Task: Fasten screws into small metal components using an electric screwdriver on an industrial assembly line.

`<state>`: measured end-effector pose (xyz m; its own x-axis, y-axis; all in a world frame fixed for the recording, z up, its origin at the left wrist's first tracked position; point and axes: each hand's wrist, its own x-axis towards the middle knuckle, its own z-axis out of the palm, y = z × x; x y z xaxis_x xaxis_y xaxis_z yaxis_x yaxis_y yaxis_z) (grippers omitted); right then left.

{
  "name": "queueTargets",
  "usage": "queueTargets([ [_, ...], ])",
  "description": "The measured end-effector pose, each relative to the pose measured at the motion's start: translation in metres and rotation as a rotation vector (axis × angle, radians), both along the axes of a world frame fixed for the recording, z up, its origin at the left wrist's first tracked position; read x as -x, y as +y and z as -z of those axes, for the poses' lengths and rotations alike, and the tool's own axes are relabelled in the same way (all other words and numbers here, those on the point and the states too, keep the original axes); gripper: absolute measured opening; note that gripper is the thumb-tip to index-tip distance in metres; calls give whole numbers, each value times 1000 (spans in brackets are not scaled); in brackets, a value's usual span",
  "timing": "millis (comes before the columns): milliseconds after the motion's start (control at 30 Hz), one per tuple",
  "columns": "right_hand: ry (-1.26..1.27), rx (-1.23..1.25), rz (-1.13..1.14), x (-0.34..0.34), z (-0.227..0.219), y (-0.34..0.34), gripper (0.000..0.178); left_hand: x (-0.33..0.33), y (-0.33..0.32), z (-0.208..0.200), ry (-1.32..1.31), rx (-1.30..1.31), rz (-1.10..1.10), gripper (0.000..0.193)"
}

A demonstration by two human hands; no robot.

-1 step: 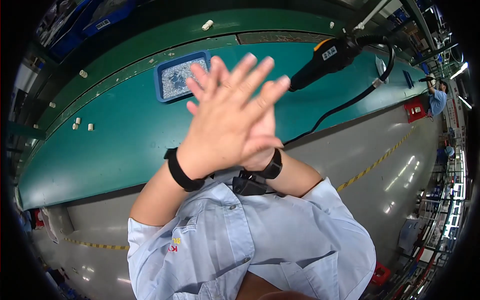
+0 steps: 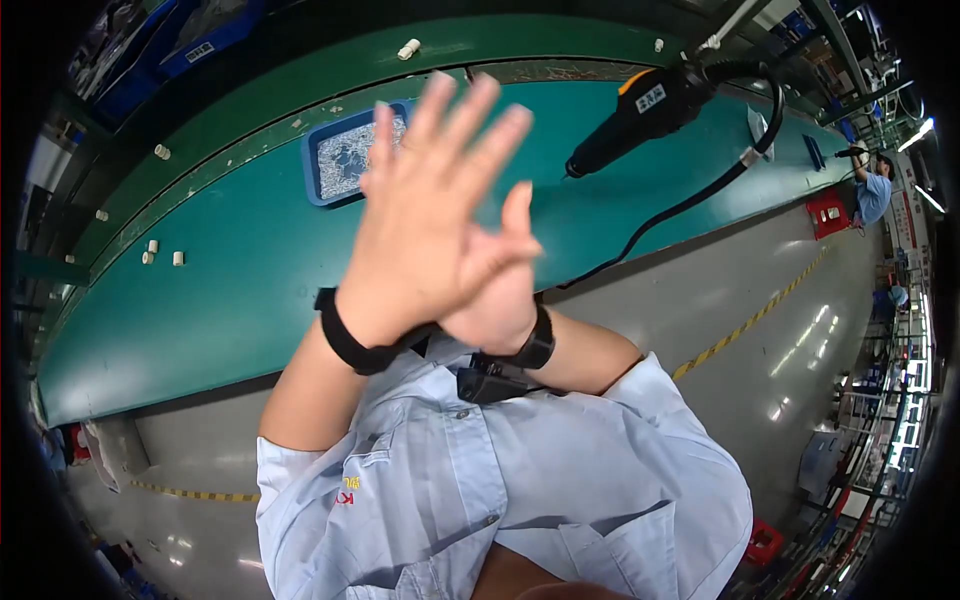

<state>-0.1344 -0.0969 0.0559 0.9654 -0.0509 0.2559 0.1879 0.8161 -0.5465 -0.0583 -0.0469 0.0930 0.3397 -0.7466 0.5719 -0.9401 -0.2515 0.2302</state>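
My left hand (image 2: 412, 235) is raised over the workbench, its back towards me and its fingers spread. Behind it, palm towards palm, my right hand (image 2: 503, 305) lies against it and is partly covered. Most of the right fingers are hidden, though the visible digits stand apart. Neither hand shows anything held. Black straps circle both wrists. Just beyond the left fingers is a blue tray (image 2: 318, 178) of small shiny metal pieces. To the right of the hands hangs a black electric screwdriver (image 2: 625, 130) with a thin bit pointing down to the left.
The green workbench (image 2: 230, 310) curves across the view. Small white cylindrical parts (image 2: 178, 258) stand on its left side, with another (image 2: 409, 49) on the back ledge. A black cable (image 2: 690, 212) loops down at the right. A co-worker (image 2: 874, 190) sits far right by a red stool (image 2: 828, 214).
My hands have slid against each other and moved slightly left. The right fingers that stuck out past the left hand are now mostly behind it.
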Motion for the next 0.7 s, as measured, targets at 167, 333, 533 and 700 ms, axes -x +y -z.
queueTargets([
  [167,-16,266,96,-3,-4,-8,106,-19,-8,24,220,298,-38,80],
  [333,-254,363,109,-21,-24,-38,97,46,-14,38,306,493,135,88],
  [533,-263,483,195,-11,-6,-34,108,33,-6,36,308,384,152,92],
  [700,-328,685,145,30,-3,-44,107,-3,-17,8,434,525,49,90],
])
